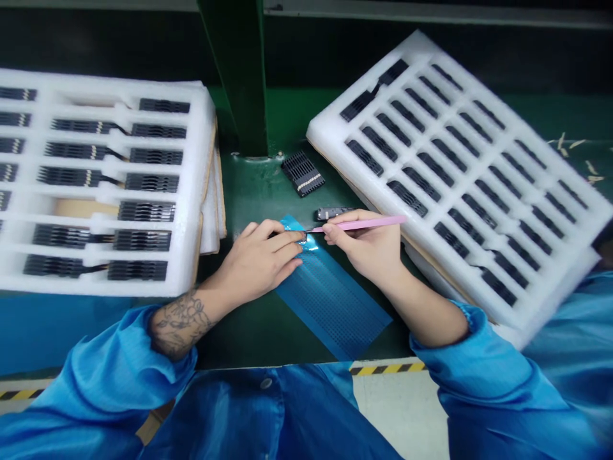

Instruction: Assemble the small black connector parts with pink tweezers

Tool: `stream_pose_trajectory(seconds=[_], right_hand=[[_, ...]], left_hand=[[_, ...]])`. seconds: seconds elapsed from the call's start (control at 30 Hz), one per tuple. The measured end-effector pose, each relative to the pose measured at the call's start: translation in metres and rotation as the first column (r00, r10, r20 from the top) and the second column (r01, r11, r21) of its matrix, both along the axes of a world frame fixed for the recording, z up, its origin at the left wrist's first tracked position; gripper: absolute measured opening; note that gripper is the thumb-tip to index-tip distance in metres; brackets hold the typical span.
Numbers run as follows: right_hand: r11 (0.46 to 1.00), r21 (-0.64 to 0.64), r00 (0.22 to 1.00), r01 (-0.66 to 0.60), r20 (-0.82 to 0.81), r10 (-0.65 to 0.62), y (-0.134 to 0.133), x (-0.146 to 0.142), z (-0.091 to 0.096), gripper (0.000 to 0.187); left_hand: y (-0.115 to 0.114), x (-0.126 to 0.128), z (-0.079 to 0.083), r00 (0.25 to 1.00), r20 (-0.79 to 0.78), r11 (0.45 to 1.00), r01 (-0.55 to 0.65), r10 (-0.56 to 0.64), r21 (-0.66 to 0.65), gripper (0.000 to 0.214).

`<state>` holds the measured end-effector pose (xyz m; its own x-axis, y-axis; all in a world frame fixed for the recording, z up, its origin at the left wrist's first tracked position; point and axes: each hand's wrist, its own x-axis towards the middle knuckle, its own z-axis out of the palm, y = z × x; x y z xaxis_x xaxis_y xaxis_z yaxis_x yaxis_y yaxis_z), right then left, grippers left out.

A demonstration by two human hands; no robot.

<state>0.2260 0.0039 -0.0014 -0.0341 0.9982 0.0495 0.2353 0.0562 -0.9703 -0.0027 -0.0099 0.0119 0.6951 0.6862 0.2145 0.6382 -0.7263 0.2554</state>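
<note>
In the head view, pink tweezers are held in the closed grip of the right hand. A small dark part is pinched by the left hand at the tweezer tips, above a blue film sheet on the green worktop, between white foam trays.

Film sheet between two foam trays
</note>
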Motion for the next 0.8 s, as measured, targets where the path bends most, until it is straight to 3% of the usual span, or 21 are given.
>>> stream_pose_trajectory(seconds=[0.1,0.17,0.23,0.33,0.4,0.63,0.7,0.8], right_hand=[[0.978,0.208,0.999,0.017,0.036,-0.025,0.001,0.007,0.001,0.013],[0.906,0.421,0.985,-0.043,0.167,-0.031,0.004,0.015,0.004,0.012],[0.822,0.529,0.928,-0.211,0.372,-0.002,0.01,0.021,0.007,0.015],[0.763,0.47,0.777,-0.443,0.626,0.065,0.018,0.027,0.01,0.01],[0.761,0.418,0.715,-0.495,0.694,0.083,0.019,0.028,0.01,0.011],[0.795,0.36,0.617,-0.488,0.786,0.022,0.013,0.027,0.018,0.018],[0.776,0.38,0.612,-0.503,0.791,0.009,0.011,0.026,0.018,0.02],[0.718,0.446,0.67,-0.535,0.741,0.039,0.008,0.022,0.016,0.022]], left_hand=[[0.0,-0.001,-0.002,0.999,0.03,1.0,0.015,-0.016,0.019,0.018],[-0.001,-0.002,-0.003,0.996,0.089,0.998,-0.008,0.003,0.059,0.018],[-0.001,-0.004,-0.004,0.99,0.121,0.992,-0.09,0.078,0.094,0.021],[-0.001,-0.005,-0.004,0.979,0.071,0.977,-0.196,0.19,0.089,0.022],[-0.001,-0.006,-0.004,0.98,0.042,0.976,-0.199,0.196,0.086,0.018],[-0.002,-0.008,-0.001,0.977,0.148,0.979,-0.17,0.153,0.111,0.013],[-0.003,-0.006,0.0,0.96,0.243,0.984,-0.163,0.141,0.073,0.012],[-0.004,-0.002,0.001,0.898,0.413,0.989,-0.132,0.15,-0.073,0.014]])
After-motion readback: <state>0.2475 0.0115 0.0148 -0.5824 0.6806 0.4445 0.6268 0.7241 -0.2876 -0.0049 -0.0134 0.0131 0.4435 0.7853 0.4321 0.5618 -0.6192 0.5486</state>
